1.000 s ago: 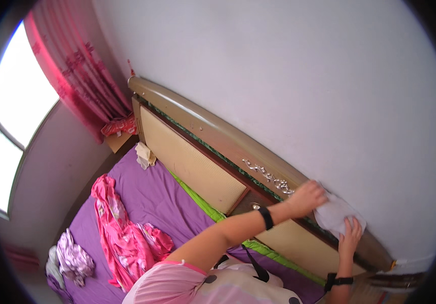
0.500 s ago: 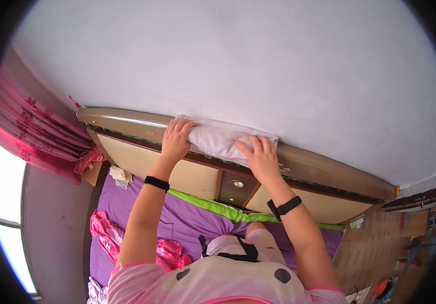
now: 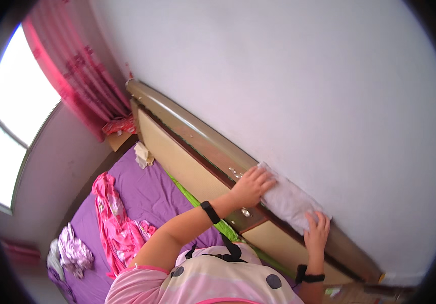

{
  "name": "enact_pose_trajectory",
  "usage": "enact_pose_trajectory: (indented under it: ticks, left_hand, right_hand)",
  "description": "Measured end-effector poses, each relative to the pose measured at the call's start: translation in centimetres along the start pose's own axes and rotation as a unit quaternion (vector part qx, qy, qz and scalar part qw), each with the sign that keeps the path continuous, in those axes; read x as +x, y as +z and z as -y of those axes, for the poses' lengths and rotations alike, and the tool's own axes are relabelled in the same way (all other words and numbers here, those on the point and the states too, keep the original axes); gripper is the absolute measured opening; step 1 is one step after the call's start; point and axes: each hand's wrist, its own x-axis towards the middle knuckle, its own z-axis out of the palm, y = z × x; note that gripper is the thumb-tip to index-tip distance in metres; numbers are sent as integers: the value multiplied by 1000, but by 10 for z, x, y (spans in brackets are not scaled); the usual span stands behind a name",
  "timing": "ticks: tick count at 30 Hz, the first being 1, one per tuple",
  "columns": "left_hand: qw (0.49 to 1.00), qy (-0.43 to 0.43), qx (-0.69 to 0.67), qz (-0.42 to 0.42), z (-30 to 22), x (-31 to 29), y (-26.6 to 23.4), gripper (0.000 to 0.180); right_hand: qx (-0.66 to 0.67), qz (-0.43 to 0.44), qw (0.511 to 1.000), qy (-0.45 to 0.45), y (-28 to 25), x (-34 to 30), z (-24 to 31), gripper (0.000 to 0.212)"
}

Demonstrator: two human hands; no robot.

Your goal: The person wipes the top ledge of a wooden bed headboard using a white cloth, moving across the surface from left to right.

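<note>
A pale pinkish-white cloth [image 3: 290, 200] lies folded lengthwise over the top rail of a brown headboard [image 3: 197, 133], against the wall. My left hand [image 3: 253, 186] grips the cloth's left end, its fingers bent over it. At the other end, my right hand [image 3: 318, 232] holds the cloth down, with its fingers a little apart. The cloth is pressed flat along the rail between both hands. What lies under the palms is hidden. A black band is on each wrist.
Below the headboard is a bed with a purple sheet [image 3: 160, 185]. Pink clothing [image 3: 114, 223], a bundled lilac cloth [image 3: 74, 252] and a cream cloth [image 3: 143, 155] lie on it. A pink curtain [image 3: 84, 76] hangs beside the bright window [image 3: 23, 101] at left.
Both hands and the cloth have moved rightward along the headboard's top rail. My view has turned, so the headboard now slants down to the right and more of the bed's left side shows.
</note>
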Motion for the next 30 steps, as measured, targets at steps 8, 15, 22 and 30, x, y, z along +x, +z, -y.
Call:
enact_pose_trajectory:
  ticks: [8, 15, 22, 30]
  left_hand:
    - [998, 15, -43, -51, 20, -2, 4, 40]
    - [996, -67, -32, -56, 52, -18, -7, 35]
    - [995, -89, -25, -34, 117, -31, -38, 36]
    - [995, -79, -20, -53, 230, -62, -65, 40]
  right_hand:
    - [-6, -36, 998, -60, 30, 14, -7, 59]
    - [27, 28, 995, -92, 35, 42, 16, 72]
    - [-15, -26, 987, -155, 65, 85, 64, 71]
    - [-31, -18, 985, -171, 98, 158, 153, 70]
